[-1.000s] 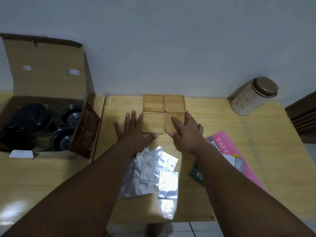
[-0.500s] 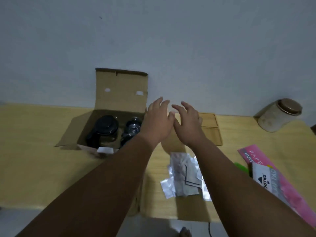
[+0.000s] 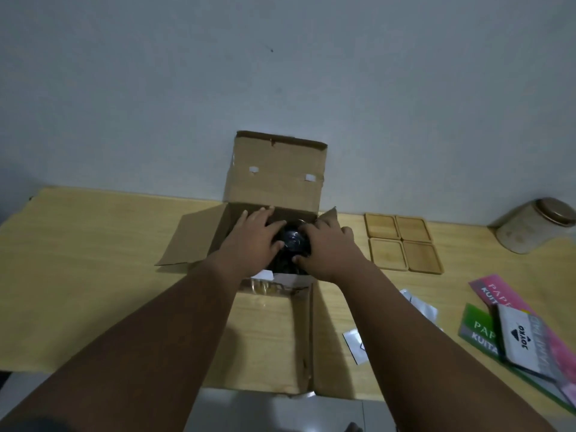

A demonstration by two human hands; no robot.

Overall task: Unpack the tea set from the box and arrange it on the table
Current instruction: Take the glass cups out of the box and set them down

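The open cardboard box (image 3: 276,174) stands on the wooden table (image 3: 93,275), its lid upright against the wall and its front flap folded down towards me. Both my hands reach inside it. My left hand (image 3: 252,241) and my right hand (image 3: 327,251) are curled round a dark glass tea piece (image 3: 294,240) from either side, thumbs on its near side. The rest of the box's contents is hidden by my hands. Four square wooden coasters (image 3: 402,241) lie in a two-by-two block just right of the box.
A round tin with a bronze lid (image 3: 536,226) leans at the far right by the wall. Silver foil sachets (image 3: 417,304) and coloured paper pads (image 3: 514,332) lie at the right front. The box's left flap (image 3: 193,241) lies flat on the table.
My hands left the coasters, swung left over the box and dropped into it, closing round the dark glass piece. The view turned left, so the box is now central.
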